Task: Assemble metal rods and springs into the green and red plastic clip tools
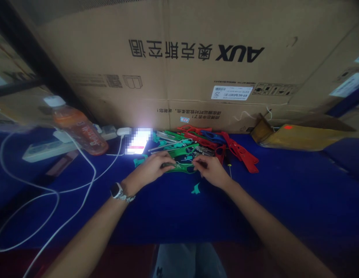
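My left hand (153, 168) is closed on the left end of a green casing (184, 168), a hollow plastic half shaped like a long lighter's handle. My right hand (212, 170) pinches a thin pale wire (185, 160) just above the casing's right end. Behind both hands lies a heap of similar casings, among them another green casing (183, 150), a blue casing (212, 136) and a red casing (236, 148). Metal tubes (160, 148) and small teal pieces are mixed in. One loose teal piece (196, 188) rests in front of the hands.
A lit phone (139, 142) stands left of the heap. Farther left are a drink bottle (78, 127), a power strip (49, 150) and looping white cables (78, 190). A large cardboard box (179, 77) walls off the back. At right sits a yellowish container (301, 138) on the blue tabletop (286, 193).
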`<action>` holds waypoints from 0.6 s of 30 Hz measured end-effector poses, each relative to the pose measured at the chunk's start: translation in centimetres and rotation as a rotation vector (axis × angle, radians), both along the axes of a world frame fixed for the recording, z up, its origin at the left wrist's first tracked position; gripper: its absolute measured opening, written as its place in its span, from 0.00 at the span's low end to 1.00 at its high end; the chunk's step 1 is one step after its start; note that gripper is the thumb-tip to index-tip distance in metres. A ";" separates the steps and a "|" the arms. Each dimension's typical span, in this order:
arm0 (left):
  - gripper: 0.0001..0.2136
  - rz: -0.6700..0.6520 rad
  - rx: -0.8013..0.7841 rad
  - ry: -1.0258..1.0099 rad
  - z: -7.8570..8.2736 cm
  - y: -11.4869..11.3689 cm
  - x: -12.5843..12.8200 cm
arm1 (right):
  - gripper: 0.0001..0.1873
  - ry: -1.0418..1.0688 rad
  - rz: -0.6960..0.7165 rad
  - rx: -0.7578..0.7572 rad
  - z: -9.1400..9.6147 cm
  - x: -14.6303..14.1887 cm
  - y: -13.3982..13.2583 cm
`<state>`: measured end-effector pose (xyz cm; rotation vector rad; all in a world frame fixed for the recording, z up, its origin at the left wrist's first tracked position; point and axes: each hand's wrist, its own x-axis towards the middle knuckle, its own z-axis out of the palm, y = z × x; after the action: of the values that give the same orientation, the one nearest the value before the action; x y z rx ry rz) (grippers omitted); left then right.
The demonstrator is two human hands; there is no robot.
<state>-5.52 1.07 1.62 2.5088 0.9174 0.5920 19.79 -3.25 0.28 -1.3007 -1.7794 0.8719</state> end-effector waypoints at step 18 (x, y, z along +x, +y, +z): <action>0.08 -0.048 -0.011 -0.086 -1.0 0.4 0.5 | 0.08 0.012 0.006 0.006 -0.3 0.1 0.3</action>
<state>-5.06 1.51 0.58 2.4674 0.8253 0.6718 19.92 -2.98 0.03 -1.2847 -1.7766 0.8757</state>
